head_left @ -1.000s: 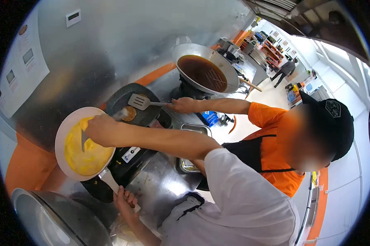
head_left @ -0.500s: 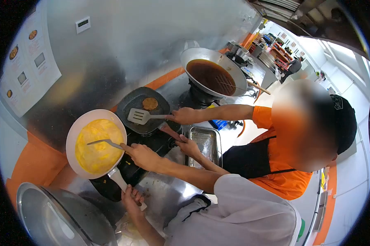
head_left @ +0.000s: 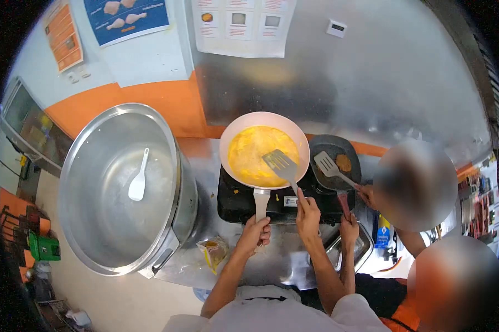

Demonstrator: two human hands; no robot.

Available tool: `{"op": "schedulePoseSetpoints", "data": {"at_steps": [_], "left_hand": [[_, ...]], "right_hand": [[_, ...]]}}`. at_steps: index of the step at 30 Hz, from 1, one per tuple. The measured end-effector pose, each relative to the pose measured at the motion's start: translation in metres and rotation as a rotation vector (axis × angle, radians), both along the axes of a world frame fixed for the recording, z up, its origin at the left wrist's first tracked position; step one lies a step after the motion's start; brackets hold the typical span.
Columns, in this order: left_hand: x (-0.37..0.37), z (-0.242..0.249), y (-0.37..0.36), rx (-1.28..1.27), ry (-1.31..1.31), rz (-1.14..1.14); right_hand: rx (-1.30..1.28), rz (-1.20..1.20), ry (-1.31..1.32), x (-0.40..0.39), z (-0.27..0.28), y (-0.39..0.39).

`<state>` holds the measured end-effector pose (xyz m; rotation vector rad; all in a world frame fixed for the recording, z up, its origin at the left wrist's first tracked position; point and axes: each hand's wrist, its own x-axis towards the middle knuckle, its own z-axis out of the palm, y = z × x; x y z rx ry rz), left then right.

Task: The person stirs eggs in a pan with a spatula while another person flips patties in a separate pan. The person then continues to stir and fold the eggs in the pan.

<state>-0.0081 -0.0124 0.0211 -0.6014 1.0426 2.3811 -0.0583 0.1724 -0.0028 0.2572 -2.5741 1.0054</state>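
My left hand (head_left: 253, 234) is wrapped round the pale handle of a light pink frying pan (head_left: 225, 150), which is on the black stove (head_left: 233, 206). Yellow egg mixture (head_left: 249, 152) covers the pan's inside. In my right hand (head_left: 308, 218) is a grey slotted spatula (head_left: 281, 164), its blade over the right part of the egg. Just right of it, a co-worker's hand (head_left: 349, 229) holds the handle of a dark square pan (head_left: 329, 143) with a brown patty (head_left: 343, 162) in it. The co-worker's other hand (head_left: 366, 195) holds a second slotted spatula (head_left: 328, 165).
A large metal pot (head_left: 94, 221) with a white rice paddle (head_left: 138, 182) inside stands at the left. A small plastic bag (head_left: 213, 253) lies on the steel counter (head_left: 277, 264) near my left forearm. A metal tray (head_left: 361, 249) is beside the co-worker's arm.
The view has swung left and levelled, bringing the whole large pot into sight; the wok has left view. My spatula's blade has shifted toward the right side of the pan.
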Motion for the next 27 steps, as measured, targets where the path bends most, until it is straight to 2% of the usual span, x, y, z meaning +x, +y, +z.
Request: {"op": "schedulePoseSetpoints", "data": {"at_steps": [8,10,11,13,14,16,18,20,22,24,27], "left_hand": [[0.002,-0.008,0.004,0.049,-0.018,-0.02],[0.003,-0.011,0.005,0.062,-0.013,-0.022],[0.001,-0.011,0.006,0.074,-0.013,-0.008],[0.001,-0.011,0.007,0.069,-0.014,-0.015],[0.0,-0.01,0.007,0.057,-0.016,-0.018],[0.002,-0.007,0.007,0.03,-0.01,-0.023],[0.001,-0.002,0.008,0.001,0.004,-0.031],[0.001,0.002,0.008,-0.004,-0.002,-0.004],[0.002,0.003,0.009,-0.012,-0.014,-0.012],[0.001,0.0,0.009,-0.013,-0.017,-0.011],[0.001,-0.008,0.01,-0.019,0.018,-0.017]], "right_hand": [[0.108,-0.022,-0.068,0.012,0.008,0.016],[-0.044,-0.004,-0.102,0.01,0.018,0.017],[-0.039,-0.008,-0.091,0.007,0.025,0.016],[-0.333,-0.031,-0.275,0.007,0.035,0.01],[-0.336,-0.037,-0.27,0.003,0.043,0.005],[-0.909,0.007,-0.584,-0.005,0.054,-0.005],[-0.986,-0.025,-0.596,-0.017,0.053,-0.019],[-1.125,-0.214,-0.553,-0.026,0.056,-0.039],[-1.197,-0.246,-0.507,-0.032,0.054,-0.057],[-1.268,-0.407,-0.443,-0.038,0.058,-0.074],[-1.299,-0.431,-0.398,-0.05,0.04,-0.084]]}}
